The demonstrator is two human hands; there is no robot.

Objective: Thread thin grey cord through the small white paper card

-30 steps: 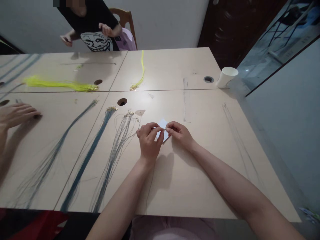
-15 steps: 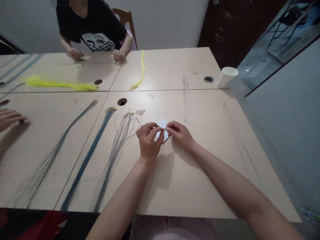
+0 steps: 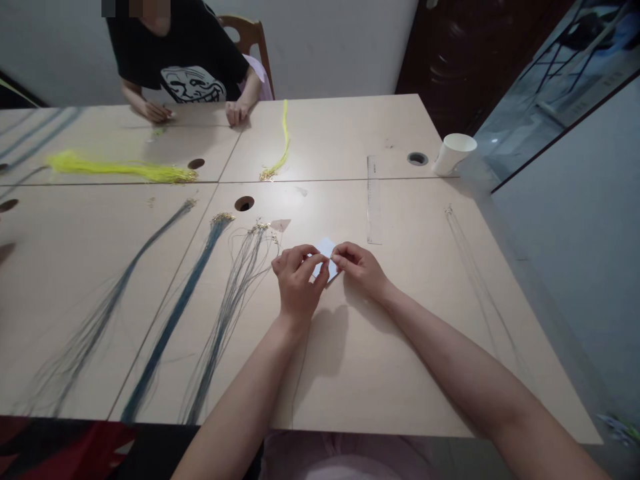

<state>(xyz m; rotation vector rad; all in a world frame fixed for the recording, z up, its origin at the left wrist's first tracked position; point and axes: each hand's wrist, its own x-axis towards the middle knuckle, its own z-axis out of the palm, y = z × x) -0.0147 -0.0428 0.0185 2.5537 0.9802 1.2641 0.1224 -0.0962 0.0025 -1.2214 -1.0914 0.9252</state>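
Over a small pale blue-white card (image 3: 326, 248) on the table, my left hand (image 3: 299, 277) and my right hand (image 3: 361, 267) meet at their fingertips. Both pinch thumb against finger, and whatever tiny thing lies between them is too small to make out. A thin dark cord (image 3: 299, 373) runs from beneath my left wrist towards the table's front edge; its upper end is hidden. Left of my left hand lies a loose bundle of grey-blue cords (image 3: 231, 307) with gold-coloured clasps (image 3: 259, 227) at its top.
Further left are a dense blue cord bundle (image 3: 180, 313) and a thinner one (image 3: 125, 280). Yellow cords (image 3: 125, 170) lie farther back, near a co-worker's hands (image 3: 237, 113). A clear ruler (image 3: 373, 200), a white cup (image 3: 454, 155) and a thin cord loop (image 3: 473, 280) are on the right.
My hands hold almost the same pose. Another person's hand at the left edge has gone out of view. The co-worker opposite has shifted a hand slightly.
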